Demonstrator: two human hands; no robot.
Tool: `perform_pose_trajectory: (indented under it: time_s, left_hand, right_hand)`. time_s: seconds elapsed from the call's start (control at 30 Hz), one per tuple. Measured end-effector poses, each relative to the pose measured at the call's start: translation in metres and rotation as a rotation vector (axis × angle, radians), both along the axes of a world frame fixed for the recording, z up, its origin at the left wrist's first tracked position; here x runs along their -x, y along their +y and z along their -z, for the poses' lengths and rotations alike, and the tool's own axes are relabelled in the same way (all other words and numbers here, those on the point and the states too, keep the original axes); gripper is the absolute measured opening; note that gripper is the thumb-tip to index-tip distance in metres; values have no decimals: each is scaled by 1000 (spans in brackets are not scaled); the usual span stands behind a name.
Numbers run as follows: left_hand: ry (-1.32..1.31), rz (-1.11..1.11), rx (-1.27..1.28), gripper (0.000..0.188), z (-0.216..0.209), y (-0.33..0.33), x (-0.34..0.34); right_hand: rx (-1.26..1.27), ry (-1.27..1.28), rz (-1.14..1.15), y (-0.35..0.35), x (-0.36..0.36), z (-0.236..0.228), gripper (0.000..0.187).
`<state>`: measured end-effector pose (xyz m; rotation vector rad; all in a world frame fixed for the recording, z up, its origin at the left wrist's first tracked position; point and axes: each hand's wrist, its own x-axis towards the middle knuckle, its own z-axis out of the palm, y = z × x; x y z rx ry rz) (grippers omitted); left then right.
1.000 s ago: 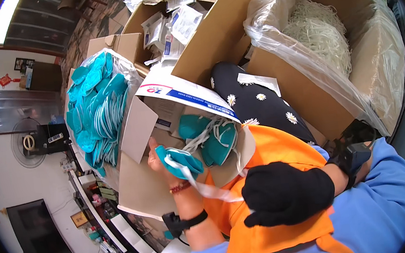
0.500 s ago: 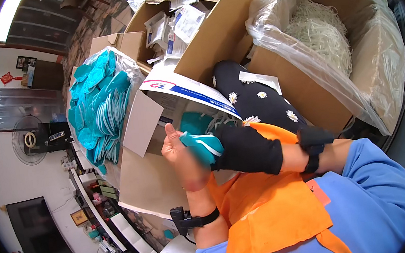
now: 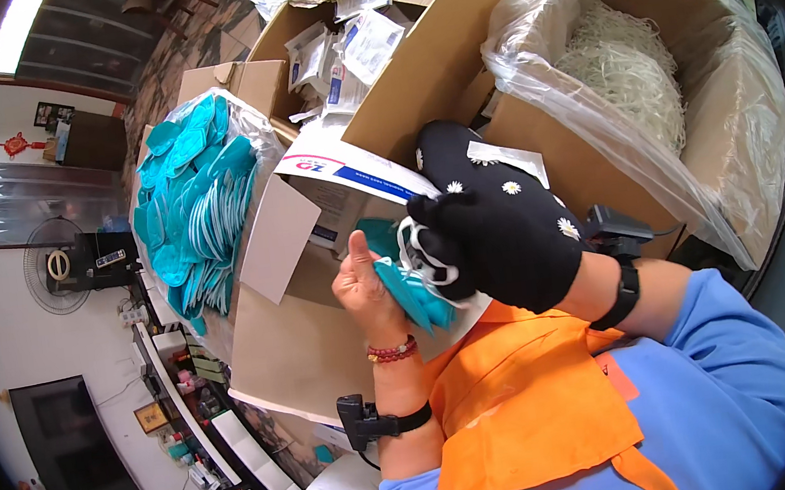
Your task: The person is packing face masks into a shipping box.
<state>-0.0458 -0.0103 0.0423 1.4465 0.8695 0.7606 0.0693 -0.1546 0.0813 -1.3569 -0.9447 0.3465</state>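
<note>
My left hand (image 3: 371,291), bare with a red bead bracelet, grips a teal face mask (image 3: 406,300), thumb pointing up. My right hand (image 3: 470,241), in a black glove, is closed on the mask's white ear straps (image 3: 419,245); its fingertips are partly hidden. Both hands are over an open white carton (image 3: 360,173) with a blue stripe. More teal masks lie inside it, partly hidden by my hands.
A plastic-lined box (image 3: 233,118) of stacked teal mask pieces stands to the left. Behind is a cardboard box (image 3: 429,57) of small packets (image 3: 374,46). At right, another lined box (image 3: 571,113) holds white elastic strands (image 3: 628,63). Daisy-patterned black cloth (image 3: 542,199) lies between the boxes.
My gloved right hand has moved back and up from the mask and now has the straps in its fingers. The mask in my left hand has turned and sits slightly lower.
</note>
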Motion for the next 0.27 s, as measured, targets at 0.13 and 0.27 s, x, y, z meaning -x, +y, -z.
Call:
perform_pose_trajectory:
  time_s: [0.13, 0.27]
  left_hand:
    - [-406, -88, 137, 30, 7, 69, 61]
    - [-673, 524, 363, 52, -16, 17, 18]
  right_hand:
    - [406, 1255, -301, -39, -2, -29, 21]
    - [268, 422, -49, -31, -20, 24, 18]
